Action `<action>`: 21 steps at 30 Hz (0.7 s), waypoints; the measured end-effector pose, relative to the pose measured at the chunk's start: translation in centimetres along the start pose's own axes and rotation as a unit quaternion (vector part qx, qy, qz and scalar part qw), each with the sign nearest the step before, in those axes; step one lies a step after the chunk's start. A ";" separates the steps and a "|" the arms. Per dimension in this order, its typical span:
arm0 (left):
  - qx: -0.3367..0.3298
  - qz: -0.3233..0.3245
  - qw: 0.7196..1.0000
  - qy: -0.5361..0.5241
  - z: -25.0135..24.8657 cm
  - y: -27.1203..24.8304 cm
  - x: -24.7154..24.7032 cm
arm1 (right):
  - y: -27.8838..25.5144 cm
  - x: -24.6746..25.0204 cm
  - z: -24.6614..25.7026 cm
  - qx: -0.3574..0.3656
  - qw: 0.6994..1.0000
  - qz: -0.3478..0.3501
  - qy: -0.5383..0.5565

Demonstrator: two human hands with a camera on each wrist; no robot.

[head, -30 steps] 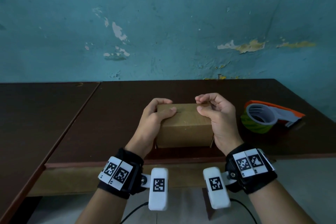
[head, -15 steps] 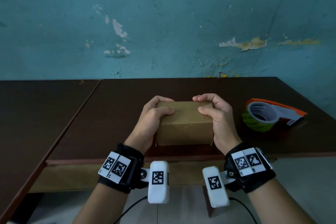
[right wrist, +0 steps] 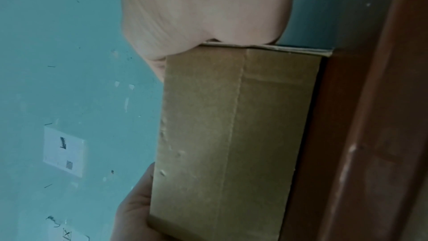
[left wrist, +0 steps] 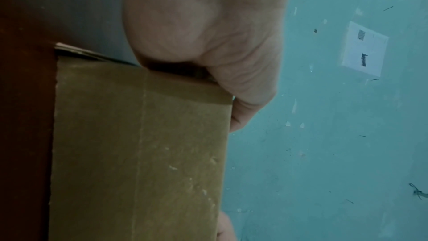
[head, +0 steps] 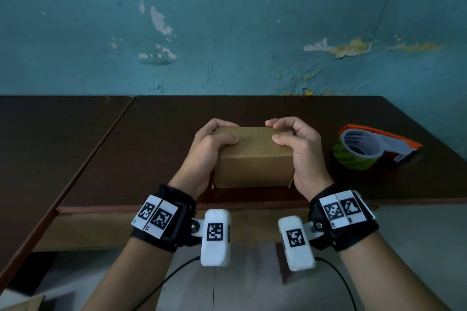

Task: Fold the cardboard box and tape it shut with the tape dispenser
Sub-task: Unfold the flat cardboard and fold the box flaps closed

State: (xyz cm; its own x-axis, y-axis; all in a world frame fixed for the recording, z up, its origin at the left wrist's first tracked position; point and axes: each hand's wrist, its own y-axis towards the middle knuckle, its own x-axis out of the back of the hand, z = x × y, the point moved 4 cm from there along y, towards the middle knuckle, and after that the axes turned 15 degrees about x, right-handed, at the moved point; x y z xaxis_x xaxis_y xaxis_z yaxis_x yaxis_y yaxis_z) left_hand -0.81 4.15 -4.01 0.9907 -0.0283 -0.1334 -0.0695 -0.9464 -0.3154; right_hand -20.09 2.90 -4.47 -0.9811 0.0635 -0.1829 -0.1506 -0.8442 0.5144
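Note:
A small brown cardboard box [head: 254,159] stands near the front edge of the dark wooden table [head: 156,139], its top flaps folded down. My left hand [head: 214,144] grips the box's left end, thumb and curled fingers lying over the top. My right hand [head: 294,144] grips the right end the same way. The left wrist view shows the box [left wrist: 139,153] under my left hand [left wrist: 208,43]; the right wrist view shows the box [right wrist: 231,135] under my right hand [right wrist: 208,16]. An orange and white tape dispenser [head: 374,149] with a green roll lies right of the box, untouched.
A second dark table [head: 50,146] adjoins on the left with a seam between. A peeling teal wall [head: 227,33] rises behind the tables. A black cable [head: 336,283] hangs below the table's front edge, over the floor.
Both hands have stayed on the box ends, and the thumbs have pressed the top flaps flatter. The box has hardly moved; the view has tilted slightly.

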 end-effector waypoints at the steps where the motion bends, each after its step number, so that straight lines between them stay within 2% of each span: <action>1: 0.000 0.000 1.000 0.000 0.0 0.0 0.0 | 0.0 0.0 0.0 -0.001 1.000 -0.002 0.003; 7: 0.001 0.001 1.000 0.009 -0.2 -0.1 0.0 | 0.1 0.0 -0.2 0.000 1.000 -0.003 0.010; 13: -0.001 -0.001 1.000 0.014 -0.1 0.0 -0.1 | 0.3 0.2 0.1 -0.008 0.999 0.046 0.013; 21: 0.009 0.023 1.000 -0.019 0.3 0.0 0.0 | 0.3 0.1 0.1 -0.016 0.999 0.032 0.021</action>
State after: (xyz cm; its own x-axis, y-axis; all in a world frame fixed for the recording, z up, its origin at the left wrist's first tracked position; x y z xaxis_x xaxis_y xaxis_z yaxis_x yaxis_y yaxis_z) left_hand -0.80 4.21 -4.33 0.9812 -0.0597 -0.1836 -0.1178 -0.9384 -0.3247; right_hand -20.27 2.68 -4.26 -0.9825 -0.0121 -0.1858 -0.0838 -0.8623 0.4994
